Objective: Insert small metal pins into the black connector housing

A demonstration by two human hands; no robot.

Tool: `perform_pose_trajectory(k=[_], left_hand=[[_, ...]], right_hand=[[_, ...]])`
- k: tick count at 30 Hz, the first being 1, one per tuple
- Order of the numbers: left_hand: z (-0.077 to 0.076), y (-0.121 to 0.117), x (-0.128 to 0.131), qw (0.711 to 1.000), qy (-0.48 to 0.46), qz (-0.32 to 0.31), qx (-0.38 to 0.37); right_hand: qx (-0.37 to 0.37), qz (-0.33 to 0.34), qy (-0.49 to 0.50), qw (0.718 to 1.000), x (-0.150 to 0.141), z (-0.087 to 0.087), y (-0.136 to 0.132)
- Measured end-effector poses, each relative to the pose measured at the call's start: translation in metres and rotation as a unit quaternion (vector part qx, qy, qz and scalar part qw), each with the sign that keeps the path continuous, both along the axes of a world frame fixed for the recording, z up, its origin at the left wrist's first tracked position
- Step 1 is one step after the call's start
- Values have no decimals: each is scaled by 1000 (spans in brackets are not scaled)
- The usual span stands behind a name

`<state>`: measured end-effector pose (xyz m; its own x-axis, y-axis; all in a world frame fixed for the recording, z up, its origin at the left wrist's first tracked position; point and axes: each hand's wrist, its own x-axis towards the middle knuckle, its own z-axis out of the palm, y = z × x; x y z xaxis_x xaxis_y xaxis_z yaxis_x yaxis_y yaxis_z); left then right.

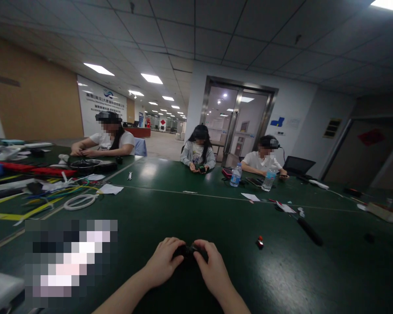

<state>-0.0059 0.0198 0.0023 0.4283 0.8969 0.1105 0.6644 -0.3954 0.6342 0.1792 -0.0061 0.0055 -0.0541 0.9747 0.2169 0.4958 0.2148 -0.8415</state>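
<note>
Between my hands, just above or on the green table (144, 213), is a small black object (189, 250); its kind is too dark to make out. My left hand (165, 261) grips it from the left, with thumb and fingers closed on its side. From the right, my right hand (211, 264) holds the same object between thumb and fingers. Much of the object is hidden by my fingers. To the right of my hands lies a small red and silver item (260, 242).
Cables (62, 192) and a white coiled tube (80, 202) lie at the left. A black-handled tool (309, 231) is at the right. Water bottles (236, 175) stand across the table, by a wrench (130, 175) and papers. Three people (198, 150) sit opposite.
</note>
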Motion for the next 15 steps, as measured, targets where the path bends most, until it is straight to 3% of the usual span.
perform_pose_trajectory(k=[9, 15], left_hand=[[3, -2, 1, 1000, 9, 7, -7], [6, -2, 1, 1000, 10, 10, -22]], right_hand=[[35, -49, 90, 994, 9, 1, 5], [29, -96, 207, 973, 22, -4, 13]])
